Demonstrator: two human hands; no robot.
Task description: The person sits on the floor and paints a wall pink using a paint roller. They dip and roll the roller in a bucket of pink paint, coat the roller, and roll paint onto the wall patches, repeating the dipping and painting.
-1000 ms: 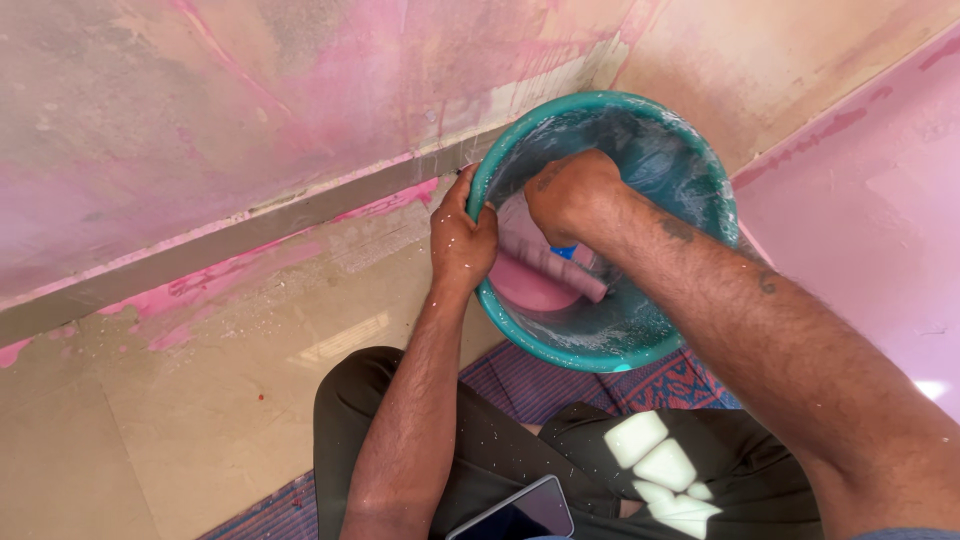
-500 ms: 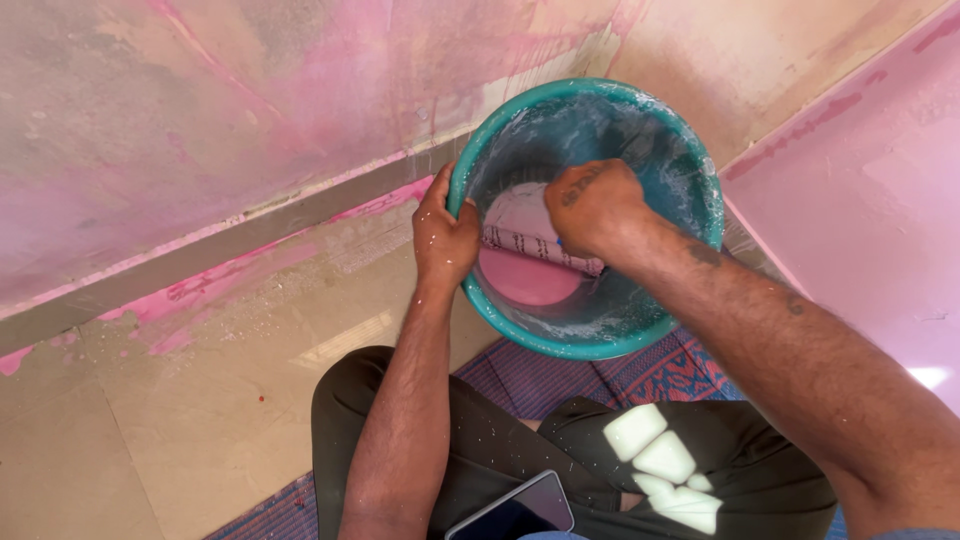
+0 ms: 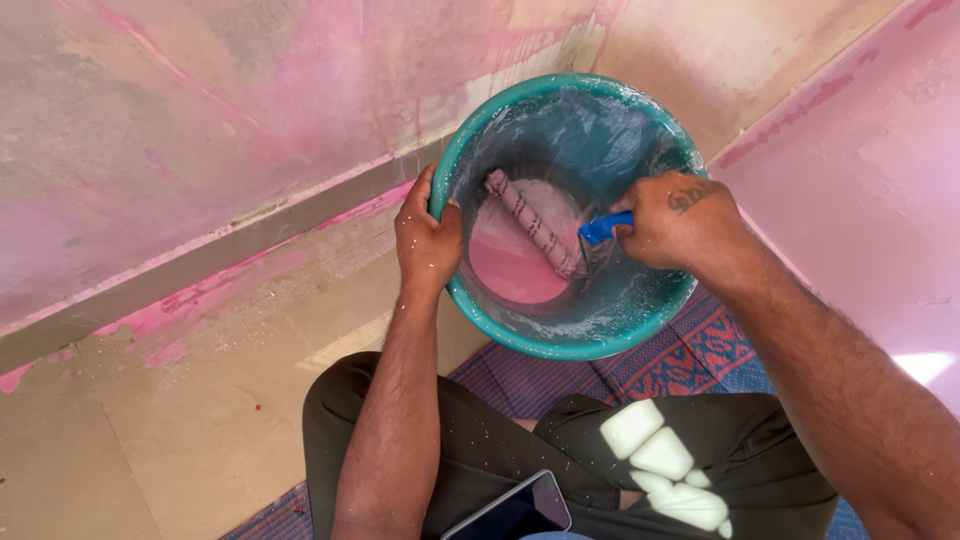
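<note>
Pink paint pooled in teal bucket (image 3: 560,345) on floor, seen from above; left hand (image 3: 428,245) clamped on rim; right hand (image 3: 680,222) fisted around blue-handled roller (image 3: 535,223) inside; best rolled slowly, bucket braced, coating evenly.

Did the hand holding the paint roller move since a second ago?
Yes. The right hand pulled back from over the pink paint to the bucket rim's right side, uncovering the roller.

Both forearms stretch forward from bent knees. The left hand (image 3: 428,243) curls in a clamp, thumb up. The right hand (image 3: 680,222) is fisted, knuckles up.
</note>
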